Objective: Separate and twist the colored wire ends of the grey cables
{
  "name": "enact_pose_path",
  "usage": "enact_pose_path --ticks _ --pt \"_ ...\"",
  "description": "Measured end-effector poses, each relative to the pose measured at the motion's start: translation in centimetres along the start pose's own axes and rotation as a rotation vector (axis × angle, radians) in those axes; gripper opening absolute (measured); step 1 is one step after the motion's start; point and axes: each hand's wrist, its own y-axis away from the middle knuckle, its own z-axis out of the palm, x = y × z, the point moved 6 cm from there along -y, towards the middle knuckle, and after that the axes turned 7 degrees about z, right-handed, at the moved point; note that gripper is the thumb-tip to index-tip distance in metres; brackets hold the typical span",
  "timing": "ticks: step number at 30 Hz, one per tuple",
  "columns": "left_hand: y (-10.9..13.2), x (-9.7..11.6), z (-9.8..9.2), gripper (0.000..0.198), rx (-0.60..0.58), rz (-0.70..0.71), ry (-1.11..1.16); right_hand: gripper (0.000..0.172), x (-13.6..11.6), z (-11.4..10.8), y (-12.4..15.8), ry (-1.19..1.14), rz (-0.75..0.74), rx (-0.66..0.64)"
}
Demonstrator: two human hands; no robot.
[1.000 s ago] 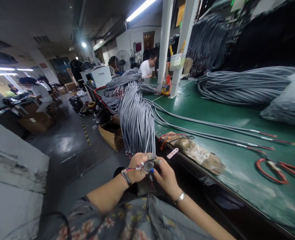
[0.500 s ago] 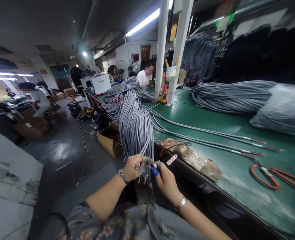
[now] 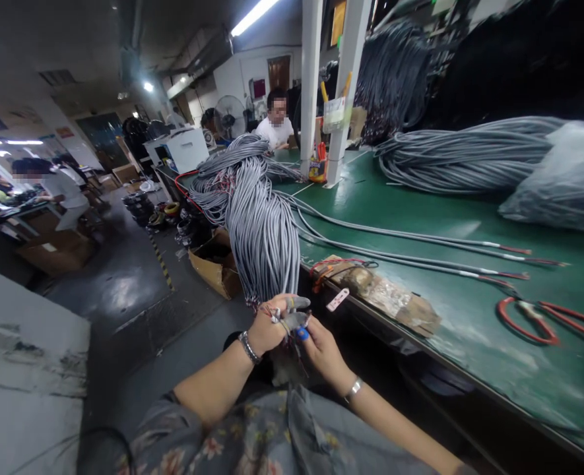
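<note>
A thick bundle of grey cables [image 3: 264, 237] hangs over the front of the green table, its stripped wire ends down around my hands. My left hand [image 3: 270, 326] is closed around cable ends at the bottom of the bundle; grey coverings wrap its thumb and a finger, and thin wires poke out by the knuckles. Close against it, my right hand [image 3: 325, 346] pinches thumb to forefinger at the wire ends. A blue cover [image 3: 302, 333] sits on or by the right thumb tip. What lies in that pinch is too small to make out.
On the green table [image 3: 415, 218] lie several separate grey cables, red-handled pliers [image 3: 526, 320], a taped cardboard piece [image 3: 388, 297] and a bagged cable coil [image 3: 559, 178]. White posts [image 3: 310, 86] rise from it. A cardboard box [image 3: 217, 264] stands on the floor. A person [image 3: 275, 125] sits beyond.
My view has tipped down and shifted slightly right. My left hand has turned, its covered fingers now pointing toward my right hand, which stays pinched close by.
</note>
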Motion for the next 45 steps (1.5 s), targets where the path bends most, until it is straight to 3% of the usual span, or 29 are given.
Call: enact_pose_path --ticks 5,10,14,17,20,24,28,33,37,42,45 --pt "0.6 -1.1 1.3 0.030 -0.067 0.073 -0.076 0.033 0.9 -0.3 0.1 -0.028 0.005 -0.022" --pt "0.1 -1.2 2.0 0.023 -0.275 0.240 -0.175 0.035 2.1 0.2 1.1 0.026 -0.010 -0.136" --pt "0.1 -2.3 2.7 0.018 -0.380 0.185 -0.157 0.036 2.3 0.5 1.3 0.002 0.032 -0.171" --pt "0.5 -3.1 3.2 0.023 -0.377 0.049 -0.161 0.035 2.3 -0.2 1.4 -0.091 0.126 -0.155" --pt "1.0 -3.3 3.3 0.024 -0.346 -0.070 -0.126 0.034 2.8 -1.6 2.2 -0.239 0.320 -0.139" --pt "1.0 -2.7 3.0 0.016 -0.314 -0.109 -0.211 0.036 3.1 -3.9 4.0 -0.381 0.576 0.025" --pt "0.8 -2.0 3.6 0.005 -0.362 -0.027 -0.425 0.039 1.5 -3.8 3.7 -0.479 0.614 0.040" --pt "0.8 -1.8 4.1 0.011 -0.331 -0.035 -0.573 0.040 1.3 -3.8 2.3 -0.507 0.644 0.117" --pt "0.5 -2.0 4.0 0.009 -0.366 -0.077 -0.491 0.037 1.3 -3.9 2.2 -0.531 0.647 0.092" --pt "0.2 -3.1 3.9 0.016 -0.464 -0.263 -0.180 0.033 -0.1 -4.3 1.8 -0.547 0.591 0.045" --pt "0.2 -3.0 4.0 0.025 -0.429 -0.363 0.006 0.033 -0.5 -4.2 1.3 -0.568 0.591 0.013"
